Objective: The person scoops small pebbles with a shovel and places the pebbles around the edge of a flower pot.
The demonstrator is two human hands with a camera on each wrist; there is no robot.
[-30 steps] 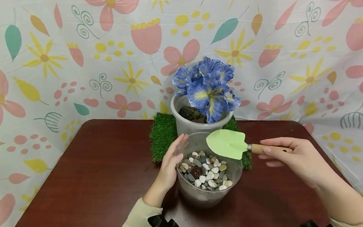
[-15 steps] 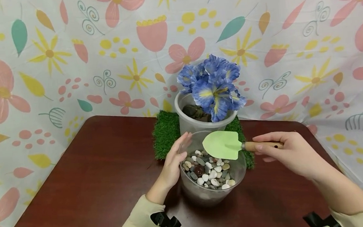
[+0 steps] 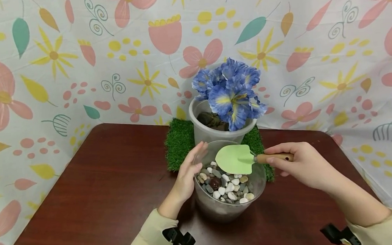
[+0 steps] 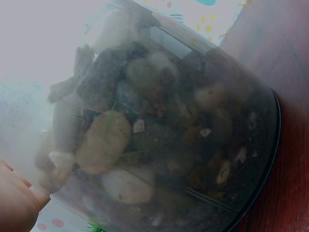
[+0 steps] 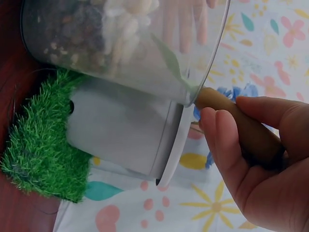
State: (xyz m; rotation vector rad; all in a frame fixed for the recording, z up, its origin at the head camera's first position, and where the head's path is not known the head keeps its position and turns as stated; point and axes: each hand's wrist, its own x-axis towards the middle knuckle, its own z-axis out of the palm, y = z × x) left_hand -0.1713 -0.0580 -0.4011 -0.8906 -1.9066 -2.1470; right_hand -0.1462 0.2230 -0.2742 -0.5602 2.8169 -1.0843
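A clear plastic pot (image 3: 219,212) stands on the table, part filled with white, grey and tan pebbles (image 3: 232,186). One dark brown round piece (image 3: 215,183) lies among them. My left hand (image 3: 185,177) rests its extended fingers along the pot's left side. In the left wrist view, darker, finer material shows with stones through the cloudy wall (image 4: 193,145). With my right hand (image 3: 303,164) I grip the wooden handle of a light green trowel (image 3: 234,159). Its blade is inside the pot's mouth, over the pebbles. The right wrist view shows fingers and thumb around the handle (image 5: 231,113).
Right behind the clear pot, a whitish flowerpot (image 3: 203,135) holds blue artificial flowers (image 3: 229,93). It stands on a green artificial grass mat (image 3: 178,144). A flower-printed cloth (image 3: 166,83) hangs behind the dark red-brown table (image 3: 95,190).
The trowel has moved left and slightly down over the clear pot, with my right hand following. My left hand stays against the pot's side. The head view has shifted slightly.
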